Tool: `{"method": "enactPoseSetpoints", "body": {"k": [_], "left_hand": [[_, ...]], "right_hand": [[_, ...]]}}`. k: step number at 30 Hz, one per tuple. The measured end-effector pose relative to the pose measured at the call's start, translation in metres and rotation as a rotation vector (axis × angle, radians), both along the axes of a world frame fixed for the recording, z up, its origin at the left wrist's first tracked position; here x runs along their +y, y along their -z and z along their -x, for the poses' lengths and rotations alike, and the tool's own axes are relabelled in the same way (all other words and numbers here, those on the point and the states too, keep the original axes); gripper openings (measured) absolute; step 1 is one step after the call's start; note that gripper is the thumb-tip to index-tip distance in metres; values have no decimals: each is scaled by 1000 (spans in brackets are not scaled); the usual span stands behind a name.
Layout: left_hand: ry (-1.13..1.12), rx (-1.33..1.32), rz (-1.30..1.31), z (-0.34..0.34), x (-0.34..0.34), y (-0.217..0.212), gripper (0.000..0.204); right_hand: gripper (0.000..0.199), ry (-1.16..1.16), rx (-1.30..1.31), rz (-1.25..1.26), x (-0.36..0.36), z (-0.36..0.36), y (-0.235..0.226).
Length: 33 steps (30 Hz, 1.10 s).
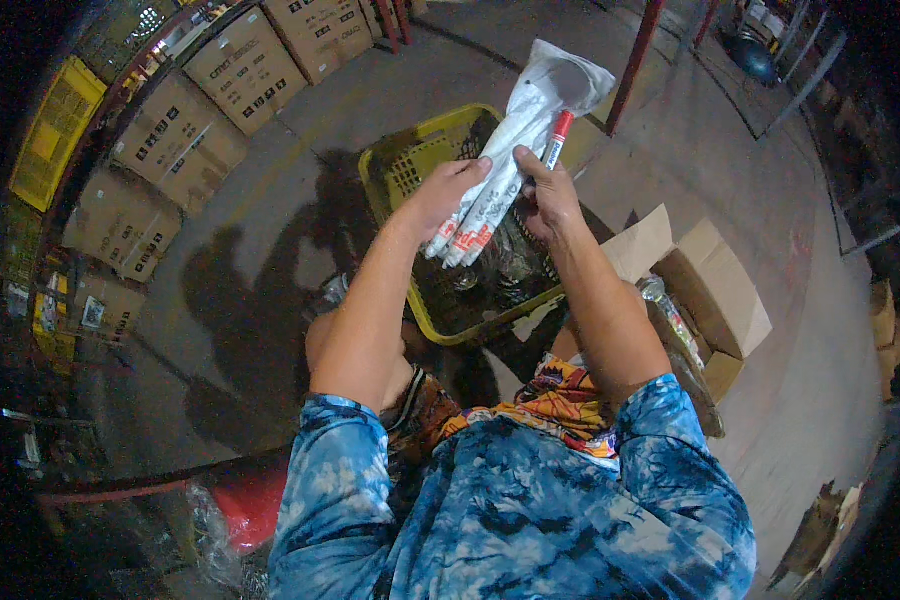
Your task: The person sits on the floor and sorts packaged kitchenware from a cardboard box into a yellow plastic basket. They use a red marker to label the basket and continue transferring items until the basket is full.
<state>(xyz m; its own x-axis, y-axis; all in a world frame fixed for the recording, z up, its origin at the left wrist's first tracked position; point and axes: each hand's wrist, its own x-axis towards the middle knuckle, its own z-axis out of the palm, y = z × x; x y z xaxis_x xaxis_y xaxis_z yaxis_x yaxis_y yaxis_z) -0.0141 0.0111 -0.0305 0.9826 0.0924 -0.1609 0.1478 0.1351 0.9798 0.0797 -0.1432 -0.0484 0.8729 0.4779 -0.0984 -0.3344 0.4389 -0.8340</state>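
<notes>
A long white plastic-wrapped bundle [515, 140] is held up at a slant over a yellow plastic basket [432, 325]. It has red print and dark handwriting near its lower end, and its upper end flares into loose wrap. My left hand [448, 195] grips the bundle's left side, thumb on top. On the other side my right hand [550, 196] is closed round a white marker [553, 152] with a red cap, which points up. The right thumb lies against the bundle's edge; its other fingers are partly hidden. Inside the basket are dark, shiny wrapped items [510, 265], partly covered by the bundle.
An open cardboard box [715, 290] with packaged things stands right of the basket. Stacked cartons [175, 155] and a yellow crate [58, 130] line the left. Red posts [635, 65] rise at the back. A red item [250, 505] and clear plastic [210, 535] lie lower left.
</notes>
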Motion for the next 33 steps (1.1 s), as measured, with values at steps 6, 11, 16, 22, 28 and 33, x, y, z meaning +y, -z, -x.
{"method": "enactPoseSetpoints", "body": {"k": [6, 11, 16, 22, 28, 33], "left_hand": [[56, -36, -89, -6, 7, -7, 47], [125, 43, -175, -15, 16, -14, 46], [181, 41, -144, -20, 23, -17, 47], [210, 48, -161, -23, 27, -18, 45], [190, 63, -116, -19, 24, -18, 45], [195, 47, -95, -18, 22, -16, 45]], "right_hand": [[26, 31, 41, 28, -3, 5, -1], [21, 40, 104, -96, -2, 10, -6], [18, 22, 167, -120, -2, 15, -10], [18, 16, 133, -162, -3, 19, -14], [20, 39, 176, -142, -2, 18, -13], [17, 7, 166, -143, -4, 15, -10]]}}
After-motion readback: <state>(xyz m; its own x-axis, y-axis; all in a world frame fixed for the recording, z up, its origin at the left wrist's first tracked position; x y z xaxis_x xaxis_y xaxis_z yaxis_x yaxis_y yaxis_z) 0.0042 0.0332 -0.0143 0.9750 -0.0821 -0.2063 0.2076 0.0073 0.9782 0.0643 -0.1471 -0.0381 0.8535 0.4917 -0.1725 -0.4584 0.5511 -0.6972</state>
